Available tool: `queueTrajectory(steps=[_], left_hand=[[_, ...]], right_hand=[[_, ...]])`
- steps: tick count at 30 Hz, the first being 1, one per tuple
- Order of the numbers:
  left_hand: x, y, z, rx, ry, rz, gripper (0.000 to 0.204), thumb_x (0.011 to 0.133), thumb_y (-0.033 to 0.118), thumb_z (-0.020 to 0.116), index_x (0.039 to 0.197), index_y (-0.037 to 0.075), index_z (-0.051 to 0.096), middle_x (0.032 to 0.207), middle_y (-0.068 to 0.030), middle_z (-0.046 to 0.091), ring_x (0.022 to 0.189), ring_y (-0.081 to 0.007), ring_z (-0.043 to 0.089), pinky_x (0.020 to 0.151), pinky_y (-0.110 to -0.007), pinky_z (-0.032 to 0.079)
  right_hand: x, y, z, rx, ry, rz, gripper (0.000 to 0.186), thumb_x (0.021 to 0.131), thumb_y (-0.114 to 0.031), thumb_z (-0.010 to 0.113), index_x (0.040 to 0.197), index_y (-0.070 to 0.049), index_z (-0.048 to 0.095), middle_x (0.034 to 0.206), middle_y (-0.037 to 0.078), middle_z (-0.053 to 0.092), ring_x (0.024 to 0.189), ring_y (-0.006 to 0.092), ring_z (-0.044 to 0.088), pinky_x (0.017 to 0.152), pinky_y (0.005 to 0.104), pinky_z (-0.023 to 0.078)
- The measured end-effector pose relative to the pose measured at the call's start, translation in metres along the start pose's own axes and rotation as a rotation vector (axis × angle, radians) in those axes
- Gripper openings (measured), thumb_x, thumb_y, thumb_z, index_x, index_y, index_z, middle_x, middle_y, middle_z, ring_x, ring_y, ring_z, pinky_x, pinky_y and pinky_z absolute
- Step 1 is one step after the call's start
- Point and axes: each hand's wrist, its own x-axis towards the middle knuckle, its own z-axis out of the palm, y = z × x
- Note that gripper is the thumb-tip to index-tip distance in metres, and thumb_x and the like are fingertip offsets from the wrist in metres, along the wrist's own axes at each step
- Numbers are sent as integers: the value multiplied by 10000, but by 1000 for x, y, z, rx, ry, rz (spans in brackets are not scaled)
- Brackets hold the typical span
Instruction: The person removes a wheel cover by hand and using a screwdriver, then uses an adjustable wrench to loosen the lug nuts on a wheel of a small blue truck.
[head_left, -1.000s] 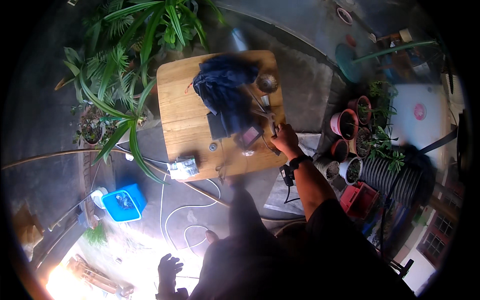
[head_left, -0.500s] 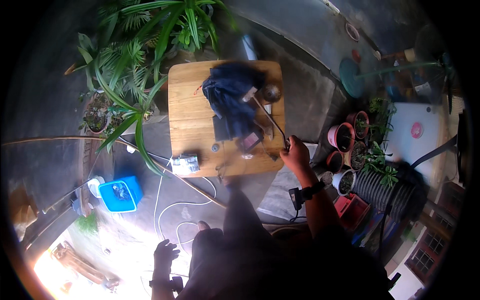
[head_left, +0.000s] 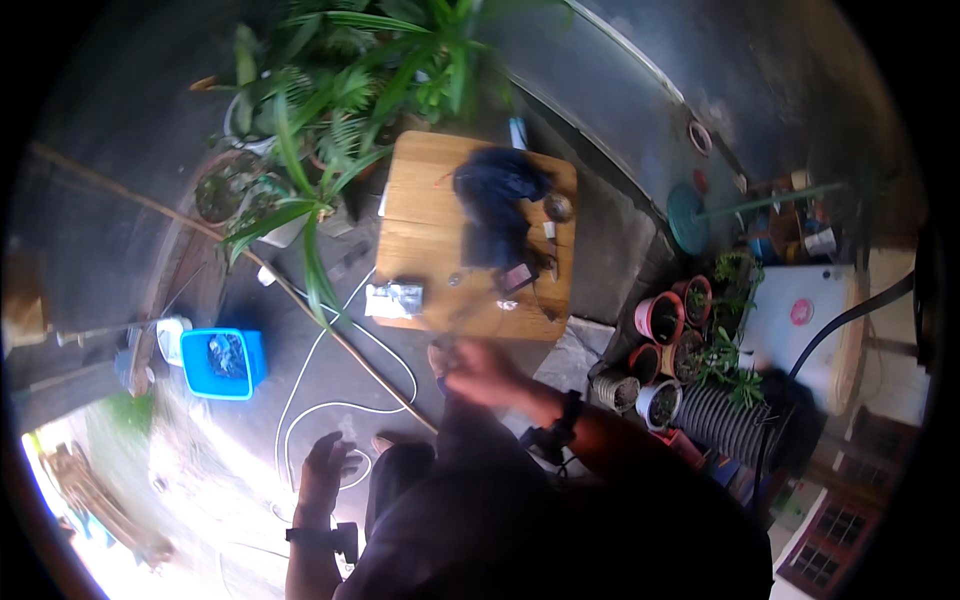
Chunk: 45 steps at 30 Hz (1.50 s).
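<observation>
Left hand (head_left: 322,474) is loosely spread; right hand (head_left: 487,373) is blurred, grip cannot be told. Dark cloth (head_left: 497,188) occupies the table (head_left: 418,215), presumably for reach.

The place looked like the yard or porch of a home; whether it had a roof could not be told. Leafy plants (head_left: 345,100) crowded the far left, and more greenery grew in flowerpots (head_left: 643,318) grouped on the right. A low wooden table (head_left: 420,220) stood between them on a hard grey floor (head_left: 600,210). A brown hose (head_left: 375,373) trailed across the ground, passing near a blue bucket (head_left: 259,362) on the left, the sort of things kept about a house. At the near right showed a window (head_left: 835,530) with small panes, while strong light brightened the near left.
</observation>
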Motion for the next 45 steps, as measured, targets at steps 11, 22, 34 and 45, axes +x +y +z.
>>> queueTrajectory(steps=[11, 22, 34, 45], left_hand=[[-131, -95, -135, -714, 208, 306, 431, 990, 279, 530, 1305, -12, 495, 1194, -96, 600, 1100, -183, 576, 965, -313, 453], [-278, -358, -275, -1763, 887, 281, 134, 896, 15, 505, 1029, 30, 519, 798, -42, 553, 645, -159, 523, 602, -317, 470], [-321, -457, -291, -2143, 1417, -149, 172, 924, 136, 492, 766, 154, 429, 565, 61, 328, 415, -64, 281, 352, -225, 237], [-311, -463, -516, -2251, 1374, 7, 157, 925, 126, 529, 797, 145, 440, 595, 49, 354, 426, -64, 290, 362, -229, 241]], right_hand=[[-44, -141, 371, -321, -912, -447, 353, 809, -79, 629, 1152, -22, 569, 931, 139, 667, 888, 221, 661, 745, 366, 535], [-71, -293, 605, -630, -1234, -299, 374, 931, -275, 629, 1212, -37, 562, 914, 70, 648, 692, 115, 640, 564, 239, 492], [108, -386, 756, -417, -1041, -105, 359, 945, -306, 596, 1198, -57, 545, 936, 59, 611, 709, 133, 625, 596, 248, 469], [133, -489, 1053, -372, -1148, -287, 410, 952, -292, 597, 1283, -66, 508, 1077, 79, 610, 777, 144, 652, 595, 243, 497]])
